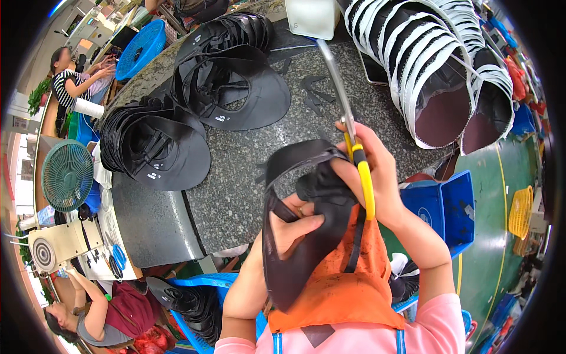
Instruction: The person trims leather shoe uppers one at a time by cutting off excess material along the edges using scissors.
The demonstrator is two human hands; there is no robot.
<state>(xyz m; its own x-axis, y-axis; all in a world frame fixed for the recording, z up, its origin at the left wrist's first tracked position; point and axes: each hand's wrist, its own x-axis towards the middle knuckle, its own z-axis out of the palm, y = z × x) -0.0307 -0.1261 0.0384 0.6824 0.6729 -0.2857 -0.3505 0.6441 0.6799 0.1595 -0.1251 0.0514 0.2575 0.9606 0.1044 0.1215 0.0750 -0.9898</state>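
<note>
At frame centre, the left hand (293, 227) pinches a black visor piece (306, 224). The right hand (371, 177) is closed around yellow-handled scissors (354, 141), blades pointing toward the upper frame over the granite counter (236, 177).

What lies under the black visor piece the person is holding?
Under the black visor piece show the left hand, gripping it, and an orange apron. The lap beneath is covered. The right hand holds scissors.
</note>
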